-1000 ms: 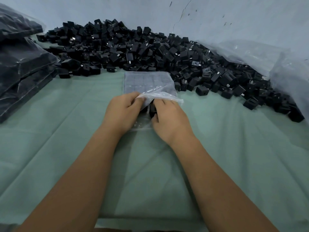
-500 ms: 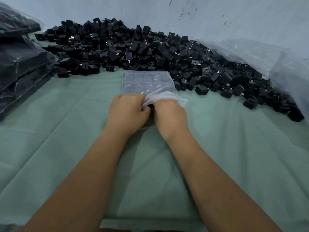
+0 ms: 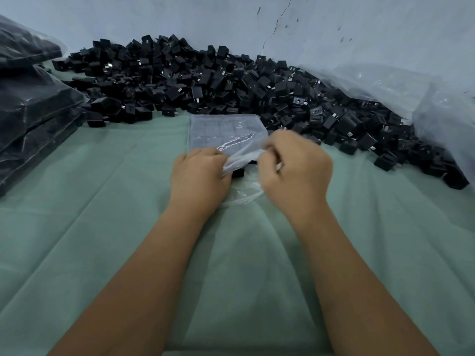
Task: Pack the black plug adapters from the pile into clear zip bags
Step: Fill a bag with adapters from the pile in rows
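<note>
both hands work a clear zip bag [image 3: 241, 160] at the middle of the green-covered bench [image 3: 102, 227]; the left hand [image 3: 199, 176] pinches the bag's mouth, the blurred right hand [image 3: 295, 165] curls its fingers on the plastic; a black adapter [image 3: 237, 172] shows between them; a filled bag [image 3: 226, 131] lies just beyond; the adapter pile [image 3: 231, 86] runs along the far edge; dark packed bags [image 3: 33, 111] sit at the left edge
</note>
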Tool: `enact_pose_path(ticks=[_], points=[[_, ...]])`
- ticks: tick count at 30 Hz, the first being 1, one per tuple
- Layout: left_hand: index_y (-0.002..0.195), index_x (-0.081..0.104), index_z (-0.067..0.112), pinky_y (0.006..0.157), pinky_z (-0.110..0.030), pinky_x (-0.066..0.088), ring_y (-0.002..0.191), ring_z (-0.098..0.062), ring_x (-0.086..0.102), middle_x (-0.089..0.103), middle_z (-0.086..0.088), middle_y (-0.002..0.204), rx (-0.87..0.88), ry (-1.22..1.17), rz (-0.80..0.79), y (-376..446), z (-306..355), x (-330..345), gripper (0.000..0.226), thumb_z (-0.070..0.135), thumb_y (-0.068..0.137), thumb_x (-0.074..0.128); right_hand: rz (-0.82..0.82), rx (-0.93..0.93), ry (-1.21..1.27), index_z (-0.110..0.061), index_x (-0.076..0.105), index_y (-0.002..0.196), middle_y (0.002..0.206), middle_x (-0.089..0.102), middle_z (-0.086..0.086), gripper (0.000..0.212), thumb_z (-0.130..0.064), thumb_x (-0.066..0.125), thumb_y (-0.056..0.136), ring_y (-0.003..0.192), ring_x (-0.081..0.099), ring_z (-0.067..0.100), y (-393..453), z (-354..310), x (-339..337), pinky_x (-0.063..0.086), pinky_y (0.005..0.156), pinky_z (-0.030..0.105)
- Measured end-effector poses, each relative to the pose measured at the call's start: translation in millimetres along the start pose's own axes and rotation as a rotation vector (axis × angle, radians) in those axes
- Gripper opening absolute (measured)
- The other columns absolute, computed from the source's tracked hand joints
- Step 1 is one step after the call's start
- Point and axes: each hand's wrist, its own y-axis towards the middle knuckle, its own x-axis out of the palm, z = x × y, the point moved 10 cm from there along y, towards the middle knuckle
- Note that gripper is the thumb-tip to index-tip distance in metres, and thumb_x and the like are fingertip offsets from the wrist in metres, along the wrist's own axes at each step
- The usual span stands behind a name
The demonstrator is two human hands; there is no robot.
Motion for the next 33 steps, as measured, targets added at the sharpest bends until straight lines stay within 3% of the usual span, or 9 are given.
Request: enact_pose_path(ticks=[4,8,10,12,16,20,24,29,33], points=[[0.091,0.071,0.019,0.073,-0.031,0.026,0.094,-0.029,0.055,0.065,0.0,0.096,-0.005,-0.001,-0.006,1.2,-0.4,2.1,0.013,0.026,0.085,0.062,0.06,0.49,0.091,-0.02,0.064,0.085,0.091,0.058,-0.004,0.019,-0.018,0.046,0.081,0.083,0.053,0.012,9.4,91.6,5.8,0.039,0.066,0.029],[0.093,0.072,0.019,0.075,-0.032,0.027,0.093,-0.029,0.054,0.065,0.001,0.098,-0.024,-0.009,-0.011,1.4,-2.2,4.0,0.016,0.026,0.083,0.063,-0.467,0.773,-0.067,-0.033,0.037,0.143,0.144,0.033,0.012,0.054,-0.028,0.048,0.09,0.128,0.035,0.03,-13.2,166.4,69.1,0.034,0.105,0.039],[0.092,0.072,0.018,0.075,-0.032,0.027,0.091,-0.029,0.054,0.065,0.001,0.097,-0.025,-0.017,-0.008,1.5,-2.1,3.8,0.015,0.026,0.082,0.064,-0.686,0.794,-0.136,-0.041,0.02,0.149,0.157,0.012,0.014,0.062,-0.035,0.045,0.093,0.141,0.018,0.032,-34.4,181.5,90.0,0.02,0.114,0.044],[0.092,0.072,0.018,0.075,-0.032,0.028,0.091,-0.029,0.054,0.065,0.001,0.098,-0.027,-0.022,-0.012,1.1,-2.7,4.3,0.015,0.026,0.082,0.063,-0.746,0.739,-0.255,-0.042,0.02,0.149,0.157,0.014,0.013,0.059,-0.04,0.042,0.094,0.143,0.015,0.03,-43.5,190.2,98.3,0.013,0.114,0.044],[0.091,0.072,0.018,0.078,-0.035,0.035,0.091,-0.029,0.054,0.065,0.001,0.096,-0.017,-0.051,-0.025,0.4,0.2,2.1,0.02,0.031,0.085,0.059,-0.473,0.65,-0.229,-0.037,0.054,0.127,0.122,0.045,0.005,0.035,-0.032,0.056,0.092,0.119,0.045,0.029,-28.6,188.1,84.6,0.035,0.1,0.04],[0.093,0.069,0.016,0.08,-0.035,0.036,0.093,-0.029,0.055,0.065,-0.002,0.096,0.006,-0.03,-0.035,-2.0,9.1,-3.9,0.037,0.042,0.084,0.045,-0.337,0.645,-0.142,-0.029,0.061,0.099,0.104,0.037,-0.004,0.018,-0.017,0.064,0.086,0.087,0.055,0.022,-28.8,181.6,68.4,0.043,0.069,0.03],[0.121,0.065,0.014,0.094,-0.038,0.041,0.11,-0.028,0.054,0.065,-0.004,0.115,0.093,-0.115,0.019,-5.1,28.9,-14.2,0.037,0.029,0.087,0.061,-0.295,0.701,-0.109,-0.023,0.055,0.118,0.11,0.044,-0.003,0.037,-0.02,0.067,0.083,0.082,0.049,0.016,-35.2,178.3,57.1,0.036,0.067,0.025],[0.107,0.069,0.027,0.065,-0.03,0.037,0.088,-0.017,0.053,0.062,0.007,0.089,-0.001,-0.175,-0.173,4.0,35.3,6.0,0.025,0.032,0.089,0.052,0.002,0.793,0.294,-0.021,0.066,0.108,0.107,0.05,-0.008,0.032,-0.011,0.071,0.078,0.081,0.061,0.001,-41.5,162.0,26.9,0.043,0.067,0.003],[0.086,0.067,0.029,0.05,-0.026,0.031,0.066,-0.011,0.054,0.062,0.007,0.071,-0.202,-0.269,-0.174,15.3,14.2,10.3,0.019,0.032,0.089,0.048,0.132,0.58,0.393,-0.016,0.063,0.101,0.107,0.047,-0.005,0.028,-0.009,0.067,0.074,0.091,0.055,-0.001,-28.7,112.4,5.9,0.049,0.078,0.018]])
